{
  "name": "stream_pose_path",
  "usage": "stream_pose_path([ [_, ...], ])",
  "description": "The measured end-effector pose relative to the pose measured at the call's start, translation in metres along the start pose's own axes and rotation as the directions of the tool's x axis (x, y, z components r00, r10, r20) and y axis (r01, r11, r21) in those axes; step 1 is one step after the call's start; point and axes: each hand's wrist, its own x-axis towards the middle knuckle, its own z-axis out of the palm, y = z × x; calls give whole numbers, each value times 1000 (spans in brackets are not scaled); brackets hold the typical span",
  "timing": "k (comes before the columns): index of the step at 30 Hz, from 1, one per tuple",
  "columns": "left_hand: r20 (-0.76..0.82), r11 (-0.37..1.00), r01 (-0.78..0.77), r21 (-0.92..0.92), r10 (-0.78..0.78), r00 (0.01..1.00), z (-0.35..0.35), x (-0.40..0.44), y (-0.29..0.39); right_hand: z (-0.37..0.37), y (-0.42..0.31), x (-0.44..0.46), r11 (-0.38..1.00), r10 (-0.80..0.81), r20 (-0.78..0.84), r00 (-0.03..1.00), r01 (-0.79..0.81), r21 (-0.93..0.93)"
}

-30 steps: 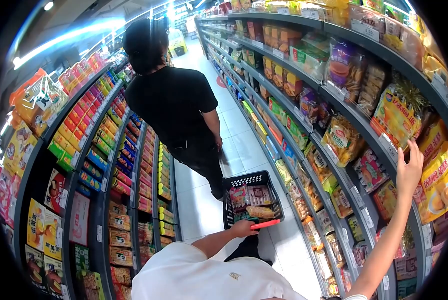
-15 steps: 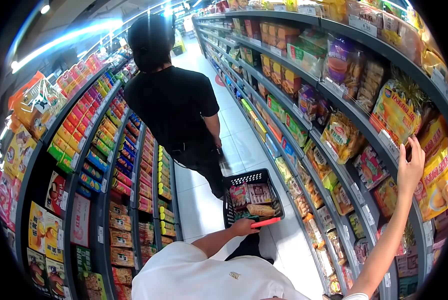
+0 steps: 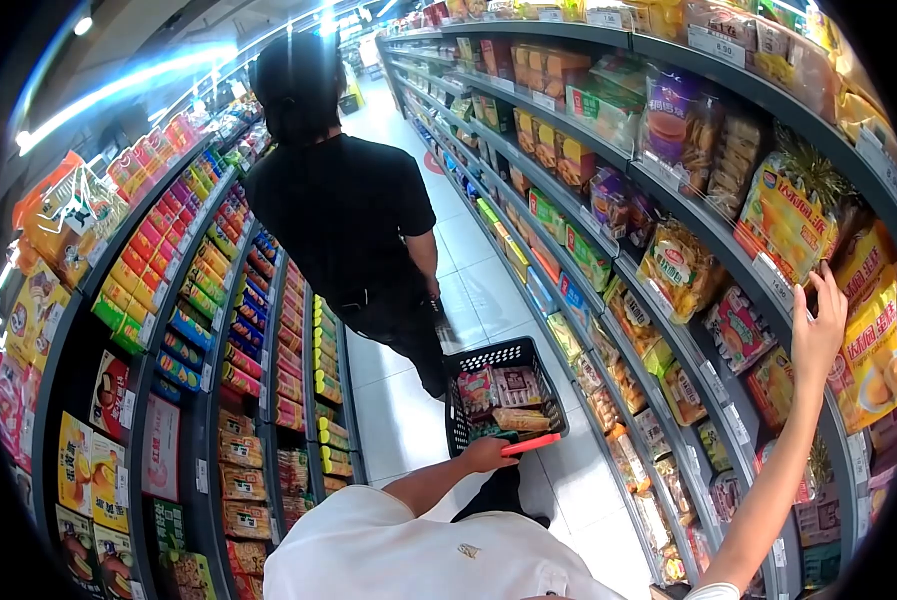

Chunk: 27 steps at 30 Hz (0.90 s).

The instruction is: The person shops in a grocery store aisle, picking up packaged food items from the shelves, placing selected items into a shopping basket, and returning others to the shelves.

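Observation:
My left hand (image 3: 485, 455) is wrapped round the red handle (image 3: 531, 445) of a black shopping basket (image 3: 451, 410). Several packs lie in the basket, among them a pink bag (image 3: 477, 390) and a tan packet (image 3: 521, 420). On the right, my right hand (image 3: 818, 325) is raised to the shelf with its fingers stretched and slightly apart. Its fingertips are at the lower corner of a yellow snack bag (image 3: 786, 220), by the shelf's edge; whether they press on the bag is unclear. Another yellow bag (image 3: 868, 360) hangs just right of that hand.
A person in black (image 3: 338, 220) stands ahead in the aisle, back turned, just beyond the basket. Packed shelves line both sides: snack boxes (image 3: 153, 250) at left, bagged pastries (image 3: 680, 270) at right. A pale tiled floor (image 3: 473, 265) runs between them.
The view has shifted very slightly. My right hand stays at the shelf by the yellow bag, with only a small change in its fingers. My left hand keeps its hold on the handle.

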Motion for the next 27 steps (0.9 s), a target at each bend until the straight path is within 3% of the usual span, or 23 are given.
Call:
stream_pose_path([
  [6,-5,1000,2,-14,-2,1000,-3,-3,5,1,0,-2,999,-31,-10,999,30,-32],
  [12,-13,1000,-8,-23,7,1000,-2,-2,4,-28,-54,-30,983,-17,-66,998,29,184],
  [14,-16,1000,-7,-16,6,1000,-4,-3,6,-21,-73,-64,928,-16,-31,999,27,371],
  [16,-10,999,29,-22,-30,1000,-5,-4,7,0,-87,-121,845,-20,122,992,-48,532],
  [17,3,999,40,-20,-40,999,-4,-3,9,13,-93,-158,862,-51,225,973,-71,502],
  [18,12,999,45,-11,-45,999,-2,-4,12,27,-97,-202,808,-5,386,922,-224,545],
  [19,19,999,47,0,-47,999,-3,-5,14,38,-99,-246,833,-23,625,780,-331,444],
  [21,-4,999,40,6,-40,999,-2,-3,14,77,-78,-386,872,-135,794,593,-310,380],
  [22,-28,999,45,10,-44,999,2,-4,11,72,-80,-433,883,-105,929,355,-397,252],
  [24,-47,999,21,43,-19,999,8,0,6,50,-78,-538,874,33,999,24,-486,-17],
  [26,-38,999,14,37,-13,999,7,0,12,33,-53,-706,875,49,998,-43,-481,-63],
  [27,-36,1000,15,25,-14,999,12,1,10,8,-49,-723,801,104,966,-235,-556,-221],
])
